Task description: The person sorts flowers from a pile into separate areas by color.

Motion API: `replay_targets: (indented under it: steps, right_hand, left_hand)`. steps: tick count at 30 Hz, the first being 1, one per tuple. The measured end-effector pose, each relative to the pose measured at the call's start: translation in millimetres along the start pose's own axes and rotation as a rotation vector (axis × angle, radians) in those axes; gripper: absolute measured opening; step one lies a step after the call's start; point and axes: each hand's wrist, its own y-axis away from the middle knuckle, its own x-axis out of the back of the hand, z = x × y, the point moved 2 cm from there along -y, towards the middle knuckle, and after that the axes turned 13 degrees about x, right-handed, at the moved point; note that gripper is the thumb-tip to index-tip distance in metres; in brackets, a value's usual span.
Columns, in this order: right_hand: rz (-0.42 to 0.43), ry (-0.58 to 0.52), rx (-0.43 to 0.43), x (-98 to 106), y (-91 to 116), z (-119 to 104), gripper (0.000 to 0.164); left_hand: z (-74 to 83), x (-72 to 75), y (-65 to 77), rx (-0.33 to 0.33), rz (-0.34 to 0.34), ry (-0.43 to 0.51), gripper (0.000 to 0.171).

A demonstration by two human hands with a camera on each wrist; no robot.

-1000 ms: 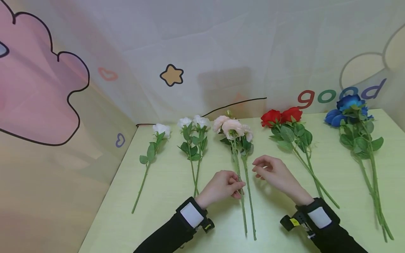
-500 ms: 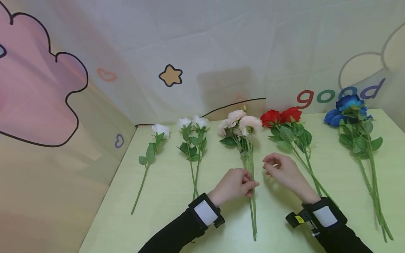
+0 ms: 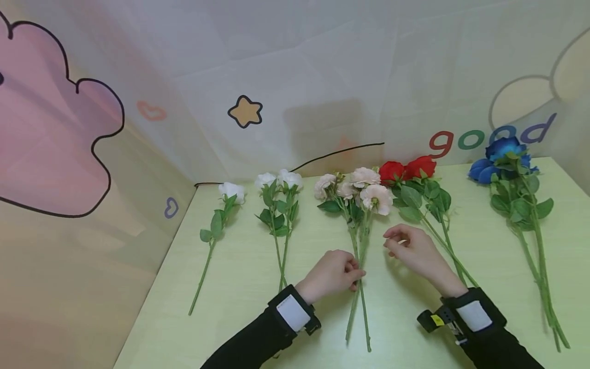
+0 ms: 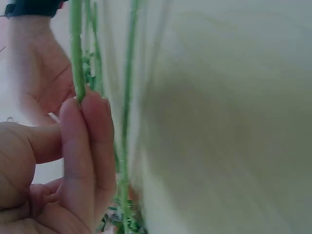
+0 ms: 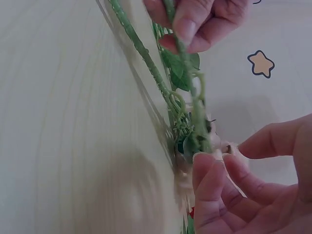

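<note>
Two pale pink artificial flowers (image 3: pixel 377 199) with several blooms lie mid-table, their stems crossing. My left hand (image 3: pixel 331 275) pinches one green stem (image 4: pixel 77 48) between thumb and fingertips, about halfway down. Beside it in the left wrist view runs the other stem (image 4: pixel 129 73), apart from the fingers. To the right of the pink flowers, my right hand (image 3: pixel 417 253) hovers over the table with loosely bent fingers and nothing in them. The right wrist view shows its fingertips (image 5: pixel 209 170) in front of the blooms.
A single white rose (image 3: pixel 232 192) lies far left, with two more white roses (image 3: pixel 289 179) beside the pink flowers. Red roses (image 3: pixel 420 166) lie to the right, partly under the right forearm. Blue roses (image 3: pixel 504 149) lie far right. A printed curtain (image 3: pixel 322 77) hangs behind the table.
The left hand carried the pinched pink flower right, then slightly back left. The pink stems came together and now cross, blooms spread out. The right hand shifted a little right, then stayed still.
</note>
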Motion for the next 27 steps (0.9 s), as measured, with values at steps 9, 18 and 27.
replay_targets:
  steps: [9, 18, 27]
  right_hand:
    - [-0.104, 0.009, -0.009, -6, 0, -1, 0.028]
    - [-0.193, 0.015, -0.026, -16, -1, -2, 0.033]
    - [-0.27, 0.056, -0.01, -33, -13, -8, 0.046]
  left_hand:
    - [-7.9, -6.5, 1.4, 0.067, -0.016, -0.022, 0.028]
    - [-15.4, -5.2, 3.7, 0.106, -0.004, -0.067, 0.025]
    - [-18.3, -1.0, 6.0, 0.114, -0.029, -0.071, 0.015]
